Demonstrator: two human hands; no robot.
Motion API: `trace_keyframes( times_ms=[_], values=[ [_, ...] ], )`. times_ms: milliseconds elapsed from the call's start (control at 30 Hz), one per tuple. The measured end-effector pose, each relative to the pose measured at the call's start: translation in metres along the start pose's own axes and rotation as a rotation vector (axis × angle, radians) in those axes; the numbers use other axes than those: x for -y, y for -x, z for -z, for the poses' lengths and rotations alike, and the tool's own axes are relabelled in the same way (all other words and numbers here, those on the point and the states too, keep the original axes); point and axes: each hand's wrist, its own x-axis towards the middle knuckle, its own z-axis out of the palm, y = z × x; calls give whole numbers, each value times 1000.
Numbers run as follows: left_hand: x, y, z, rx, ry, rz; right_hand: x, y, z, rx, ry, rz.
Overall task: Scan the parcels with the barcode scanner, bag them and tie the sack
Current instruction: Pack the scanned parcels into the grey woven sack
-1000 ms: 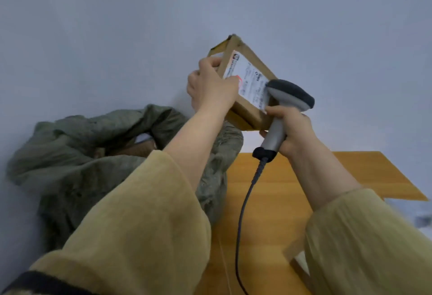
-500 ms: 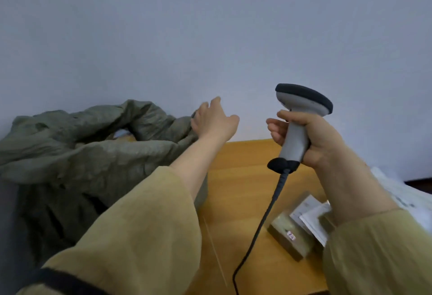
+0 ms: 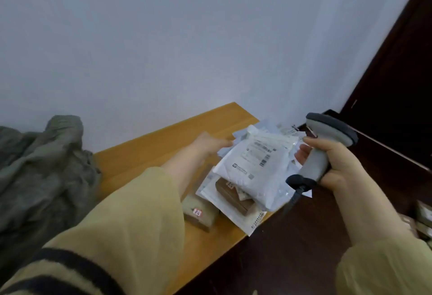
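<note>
On the right, my right hand (image 3: 336, 161) grips the handle of the grey barcode scanner (image 3: 327, 128), head up, its cable hanging below. My left hand (image 3: 210, 144) reaches across the wooden table (image 3: 149, 150) and holds the far left edge of a white poly parcel (image 3: 254, 166). This parcel is tilted up over the pile, its printed label facing me, and it covers my fingertips. Slumped at the table's left end is the olive-green sack (image 3: 42, 168); its mouth is out of sight.
Under the white parcel lie a brown box (image 3: 233, 195), a flat white envelope (image 3: 231, 213) and a small box with a red sticker (image 3: 201, 213). More white mailers lie behind. Dark furniture (image 3: 397, 84) stands right, with cartons (image 3: 423, 217) low beside it.
My left hand put the labelled cardboard box into the sack, then swung right to the parcel pile and took the white parcel. The view turned right with it; the scanner stays in my right hand.
</note>
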Motion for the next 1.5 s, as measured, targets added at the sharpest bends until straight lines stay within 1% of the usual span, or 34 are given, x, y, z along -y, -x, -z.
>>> trace_keyframes(
  times_ms=[100, 200, 300, 633, 700, 800, 933, 1100, 1267, 1333, 1500],
  values=[
    [-2, -18, -25, 70, -170, 45, -9, -25, 29, -79, 56, -32],
    [-2, -45, -42, 111, -311, 66, -29, -44, 43, -57, 5, -72],
    [1, -82, -52, 130, -324, 81, -44, -54, 46, -8, 17, -96],
    [-3, -81, -56, 147, -57, 130, -50, -69, 39, 14, 279, -25],
    [-2, -79, -52, 147, 24, 139, -50, -69, 39, 8, 291, -8],
    [-2, -71, -45, 205, 156, 121, -51, -65, 38, -2, 277, 41],
    [-10, -57, -35, 233, 239, 60, -43, -50, 31, -4, 230, 118],
    [-25, -34, -2, 259, 314, -19, -24, -15, 15, 59, 243, 229],
    [-24, -1, 54, 203, 344, -75, -8, 32, -28, 184, 244, 297],
    [-18, 17, 85, 156, 361, -92, -6, 51, -54, 261, 246, 321],
    [10, 71, 173, -57, 422, -131, -15, 88, -135, 484, 235, 347]
  ],
)
